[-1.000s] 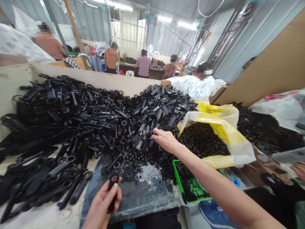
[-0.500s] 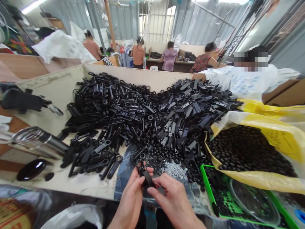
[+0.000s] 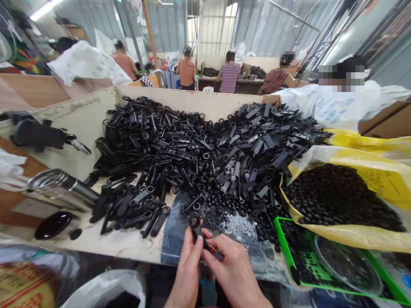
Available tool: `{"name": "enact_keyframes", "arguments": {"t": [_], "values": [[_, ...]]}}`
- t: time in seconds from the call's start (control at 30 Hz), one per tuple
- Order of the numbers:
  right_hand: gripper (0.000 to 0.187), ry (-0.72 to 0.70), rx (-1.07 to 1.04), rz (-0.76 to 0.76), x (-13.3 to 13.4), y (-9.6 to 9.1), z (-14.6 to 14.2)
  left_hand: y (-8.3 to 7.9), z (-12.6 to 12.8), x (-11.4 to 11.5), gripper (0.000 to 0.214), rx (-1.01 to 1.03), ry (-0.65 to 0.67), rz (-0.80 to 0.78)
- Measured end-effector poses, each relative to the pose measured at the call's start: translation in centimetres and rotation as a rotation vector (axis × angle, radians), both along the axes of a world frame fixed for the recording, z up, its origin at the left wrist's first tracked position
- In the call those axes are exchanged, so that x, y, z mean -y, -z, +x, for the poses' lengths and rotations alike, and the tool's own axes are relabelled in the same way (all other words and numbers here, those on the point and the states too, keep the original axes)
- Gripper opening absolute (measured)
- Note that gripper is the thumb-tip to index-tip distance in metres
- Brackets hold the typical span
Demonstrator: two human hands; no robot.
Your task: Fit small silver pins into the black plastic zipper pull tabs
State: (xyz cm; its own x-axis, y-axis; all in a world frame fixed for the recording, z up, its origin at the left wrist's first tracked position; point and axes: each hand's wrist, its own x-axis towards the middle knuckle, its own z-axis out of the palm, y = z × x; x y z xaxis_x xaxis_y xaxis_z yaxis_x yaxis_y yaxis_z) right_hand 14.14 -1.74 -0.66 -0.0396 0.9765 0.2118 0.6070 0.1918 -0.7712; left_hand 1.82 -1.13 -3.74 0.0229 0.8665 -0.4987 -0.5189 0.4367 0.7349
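Both hands meet at the bottom centre over a piece of blue denim cloth. My left hand pinches a long black plastic part with a ring end, held upright. My right hand closes on the lower end of the same part. Just beyond the fingers lie small silver pins and small black round pieces. A big heap of black plastic parts fills the table behind them.
A yellow bag of black beads sits at the right above a green tray. A steel flask and black lid lie at the left. A person in white works across the table; others sit farther back.
A second ago my right hand reached into the heap while the left held the part alone. Now both hands grip the part close to me, and the view has swung left.
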Motion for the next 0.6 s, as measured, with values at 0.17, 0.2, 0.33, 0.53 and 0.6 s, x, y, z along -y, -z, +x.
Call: {"name": "enact_keyframes", "arguments": {"t": [0.17,0.2,0.33,0.53,0.6], "values": [[0.022,-0.005,0.062,0.071,0.3,1.3,-0.4,-0.6,0.1,-0.5,0.066,-0.142,-0.005,0.028],[0.023,-0.022,0.059,0.065,0.3,1.3,-0.2,-0.8,-0.1,-0.7,0.065,-0.159,0.005,0.027],[0.019,-0.085,-0.091,-0.108,0.1,0.4,0.7,-1.3,-1.0,-1.1,0.058,-0.162,0.082,0.049],[0.034,-0.023,-0.265,-0.272,-3.0,0.5,1.9,-1.9,-4.7,-1.3,0.049,-0.396,0.197,0.142],[0.030,-0.039,-0.051,-0.159,-5.0,0.5,2.3,-2.4,-7.6,-2.3,0.045,-0.698,0.131,0.286]]}}
